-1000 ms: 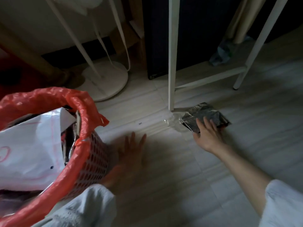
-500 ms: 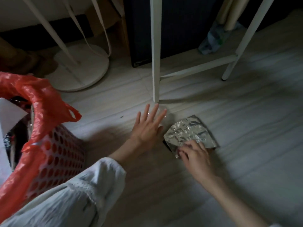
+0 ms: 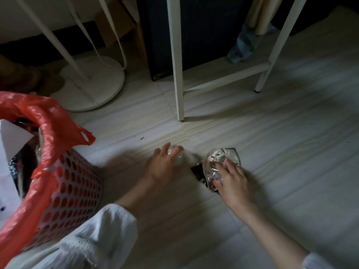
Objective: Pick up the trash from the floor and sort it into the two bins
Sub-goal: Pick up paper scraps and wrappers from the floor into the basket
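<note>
On the pale floor a silver foil wrapper with a black outer side lies crumpled. My right hand lies over its near edge, fingers curled and pinching it. Just to the left, my left hand curls its fingers round a small piece of clear crumpled plastic; the image is blurred there. At the left stands a red perforated bin with a red plastic liner, holding white paper and dark wrappers. No second bin is in view.
A white table leg stands just beyond the hands, with a crossbar and a second leg to the right. A round white stand base sits behind the bin. A dark box and a bluish crumpled item lie under the table.
My left hand moved right from beside the bin and closed on the clear plastic. My right hand dragged the foil wrapper nearer and now bunches it up.
</note>
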`<state>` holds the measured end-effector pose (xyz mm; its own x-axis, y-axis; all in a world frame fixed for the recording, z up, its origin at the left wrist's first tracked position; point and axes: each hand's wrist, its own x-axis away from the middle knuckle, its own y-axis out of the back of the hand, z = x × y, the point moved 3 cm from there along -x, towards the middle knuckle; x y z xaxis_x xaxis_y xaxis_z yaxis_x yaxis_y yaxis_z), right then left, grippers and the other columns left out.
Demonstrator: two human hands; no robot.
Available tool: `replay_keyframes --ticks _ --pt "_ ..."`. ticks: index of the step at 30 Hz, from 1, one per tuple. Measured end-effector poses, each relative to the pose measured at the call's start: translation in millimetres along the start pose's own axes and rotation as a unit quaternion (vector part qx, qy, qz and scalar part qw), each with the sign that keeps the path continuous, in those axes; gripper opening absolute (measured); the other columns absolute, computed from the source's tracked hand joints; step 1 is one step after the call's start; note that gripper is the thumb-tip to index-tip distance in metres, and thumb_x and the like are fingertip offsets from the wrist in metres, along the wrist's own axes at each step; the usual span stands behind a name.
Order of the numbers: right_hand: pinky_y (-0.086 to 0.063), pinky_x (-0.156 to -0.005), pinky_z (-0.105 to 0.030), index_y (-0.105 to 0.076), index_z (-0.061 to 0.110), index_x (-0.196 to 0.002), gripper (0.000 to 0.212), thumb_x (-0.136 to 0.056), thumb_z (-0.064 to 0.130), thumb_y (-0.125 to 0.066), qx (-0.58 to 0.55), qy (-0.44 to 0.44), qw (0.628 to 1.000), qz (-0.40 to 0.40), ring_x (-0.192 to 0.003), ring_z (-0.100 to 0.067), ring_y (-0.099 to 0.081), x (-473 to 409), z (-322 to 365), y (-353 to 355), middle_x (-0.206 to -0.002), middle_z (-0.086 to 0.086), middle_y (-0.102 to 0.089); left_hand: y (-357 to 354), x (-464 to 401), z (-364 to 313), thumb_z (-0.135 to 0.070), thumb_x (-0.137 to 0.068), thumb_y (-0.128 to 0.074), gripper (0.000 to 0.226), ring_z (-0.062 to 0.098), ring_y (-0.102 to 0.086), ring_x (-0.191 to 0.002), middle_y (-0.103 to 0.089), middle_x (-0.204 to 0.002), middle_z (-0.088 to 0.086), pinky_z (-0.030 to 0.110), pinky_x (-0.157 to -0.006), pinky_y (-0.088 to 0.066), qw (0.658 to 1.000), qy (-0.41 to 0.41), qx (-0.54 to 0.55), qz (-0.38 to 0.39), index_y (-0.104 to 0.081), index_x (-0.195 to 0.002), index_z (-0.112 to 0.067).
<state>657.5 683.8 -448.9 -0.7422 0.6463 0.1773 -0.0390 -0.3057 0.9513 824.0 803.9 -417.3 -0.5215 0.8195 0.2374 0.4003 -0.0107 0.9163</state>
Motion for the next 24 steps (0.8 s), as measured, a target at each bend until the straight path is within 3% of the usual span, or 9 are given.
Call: replay_keyframes --ticks 3,5,9,12,15,19,24 --pt "-0.058 -0.053 -0.032 -0.073 0.016 -0.085 0.045 -0.043 0.007 -0.088 0.017 0.038 0.998 -0.038 -0.078 -0.026 -0.070 16.2 15.4 4.5 -0.095 -0.010 -0.073 -8.8 29.7 -7.0 -0.024 -0.093 -0.047 0.047 0.030 -0.038 -0.122 -0.030 -0.147 0.001 0.036 -0.089 -0.045 1.000 0.009 0.006 -0.005 -0.032 -0.138 -0.032" --pt "-0.055 -0.047 -0.028 -0.075 0.019 -0.082 0.043 -0.044 0.002 -0.083 0.042 0.062 0.996 -0.042 -0.072 -0.022 -0.070 32.2 23.3 6.3 -0.090 -0.005 -0.074 -13.2 49.8 -10.8 -0.015 -0.092 -0.045 0.051 0.028 -0.042 -0.117 -0.039 -0.141 -0.001 0.035 -0.083 -0.045 1.000 0.012 0.011 -0.016 -0.030 -0.137 -0.031" --pt "-0.049 -0.080 -0.030 -0.059 0.030 -0.117 0.036 -0.087 0.012 -0.050 0.074 0.032 0.996 0.031 -0.107 -0.023 -0.061 59.0 37.2 25.3 -0.119 0.003 -0.064 -12.2 85.9 -8.9 -0.009 -0.086 -0.048 0.048 0.033 -0.057 -0.096 -0.060 -0.106 0.013 0.037 -0.078 -0.047 0.994 0.048 0.094 0.014 -0.030 -0.125 -0.030" --pt "-0.046 -0.084 -0.032 -0.055 0.025 -0.117 0.034 -0.089 0.011 -0.043 0.063 0.002 0.998 0.029 -0.110 -0.026 -0.058 67.4 50.0 56.2 -0.120 -0.004 -0.062 10.6 103.6 -11.4 -0.002 -0.084 -0.046 0.054 0.034 -0.060 -0.090 -0.063 -0.102 0.016 0.038 -0.076 -0.048 0.990 0.049 0.130 0.001 -0.031 -0.129 -0.028" --pt "-0.045 -0.078 -0.035 -0.056 0.013 -0.113 0.027 -0.089 0.009 -0.044 0.006 -0.015 0.999 -0.031 -0.105 -0.031 -0.059 69.5 73.2 97.2 -0.116 -0.011 -0.063 64.7 119.6 -24.4 -0.001 -0.083 -0.045 0.055 0.036 -0.060 -0.086 -0.064 -0.091 0.012 0.041 -0.073 -0.048 0.984 0.000 0.137 -0.110 -0.033 -0.130 -0.028" --pt "-0.037 -0.069 -0.036 -0.056 0.004 -0.107 0.021 -0.089 0.006 -0.046 -0.150 0.013 0.981 -0.119 -0.099 -0.039 -0.057 66.0 122.1 153.7 -0.107 -0.022 -0.064 155.2 149.4 -33.1 -0.004 -0.086 -0.045 0.050 0.032 -0.062 -0.091 -0.064 -0.109 0.011 0.042 -0.076 -0.050 0.937 -0.067 0.173 -0.297 -0.030 -0.123 -0.035" --pt "-0.032 -0.061 -0.030 -0.055 0.005 -0.091 0.007 -0.087 0.005 -0.049 -0.270 0.089 0.949 -0.136 -0.082 -0.035 -0.056 68.9 208.7 195.3 -0.087 -0.016 -0.064 223.7 212.2 4.2 -0.007 -0.088 -0.048 0.047 0.024 -0.056 -0.092 -0.063 -0.105 0.007 0.035 -0.075 -0.046 0.874 -0.040 0.136 -0.464 -0.037 -0.126 -0.031"
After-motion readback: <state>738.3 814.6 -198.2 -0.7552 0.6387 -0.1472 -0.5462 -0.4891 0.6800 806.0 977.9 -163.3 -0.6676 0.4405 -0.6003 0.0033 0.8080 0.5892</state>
